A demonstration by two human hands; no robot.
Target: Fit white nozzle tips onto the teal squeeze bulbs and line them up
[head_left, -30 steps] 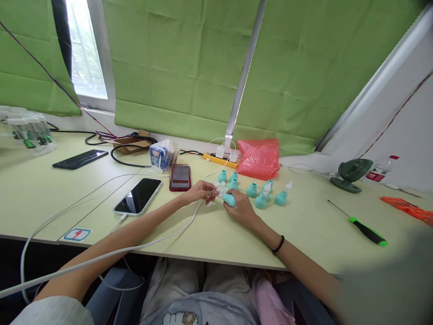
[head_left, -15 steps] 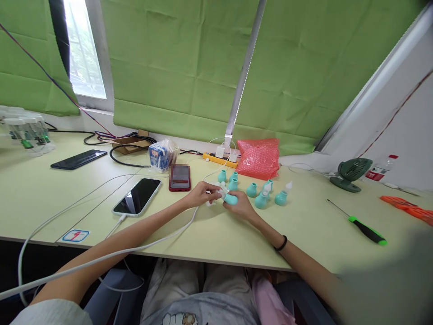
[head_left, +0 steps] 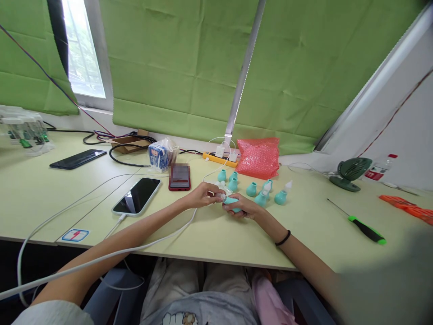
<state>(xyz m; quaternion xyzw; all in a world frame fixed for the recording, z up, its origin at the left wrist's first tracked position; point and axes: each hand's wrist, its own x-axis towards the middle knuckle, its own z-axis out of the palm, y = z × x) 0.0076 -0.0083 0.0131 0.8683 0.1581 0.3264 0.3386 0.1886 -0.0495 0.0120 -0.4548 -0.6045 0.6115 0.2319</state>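
A teal squeeze bulb [head_left: 234, 204] lies tilted in my right hand [head_left: 244, 207], its neck pointing left. My left hand [head_left: 204, 195] pinches a small clear nozzle [head_left: 222, 197] at the neck of that bulb; fingers partly hide the joint. Just behind my hands lie more clear pieces [head_left: 223, 186] and several open-necked teal bulbs [head_left: 222, 175]. Right of them, one bulb [head_left: 280, 197] carries a clear pointed nozzle, and another bulb [head_left: 260, 199] with a nozzle stands near my right hand.
A white cable [head_left: 169, 235] crosses over my left forearm. Two phones [head_left: 137, 197] [head_left: 179, 177] lie to the left. Behind are a yellow power strip [head_left: 216, 159] and a pink bubble-wrap bag [head_left: 258, 157]. At right are a screwdriver [head_left: 367, 230] and a green fan [head_left: 353, 173].
My right hand has turned and shifted slightly right and down, tilting the bulb with its neck to the left. My left hand stays near the neck.
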